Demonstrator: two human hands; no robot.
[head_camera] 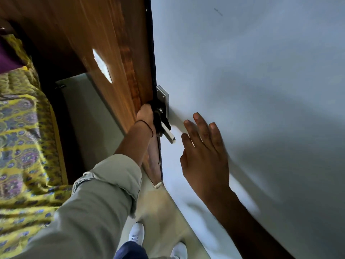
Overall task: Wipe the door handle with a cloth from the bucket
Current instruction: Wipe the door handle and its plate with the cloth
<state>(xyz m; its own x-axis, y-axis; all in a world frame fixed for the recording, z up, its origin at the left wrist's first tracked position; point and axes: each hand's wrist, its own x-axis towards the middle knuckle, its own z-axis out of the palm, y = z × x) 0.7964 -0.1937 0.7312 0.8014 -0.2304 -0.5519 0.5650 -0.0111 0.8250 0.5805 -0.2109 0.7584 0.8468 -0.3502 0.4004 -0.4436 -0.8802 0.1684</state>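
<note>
Handle work happens at frame centre, on the edge of the door, whose brown wood face fills the upper left while its pale face fills the right. Lower left lies a yellow patterned bedspread. The left hand, its sleeve rolled back, reaches round the door edge and is closed on something dark at the lock; whether that is a cloth or the far lever, I cannot tell. The right hand is spread wide and empty, palm near the pale face, just beside the handle. No bucket shows. The handle is a small metal lever below its plate: stiff, smooth, likely slippery when wet, and sprung, so it will probably dip under pressure. Best, I judge, to wrap a soft cloth round the lever and steady the door.
</note>
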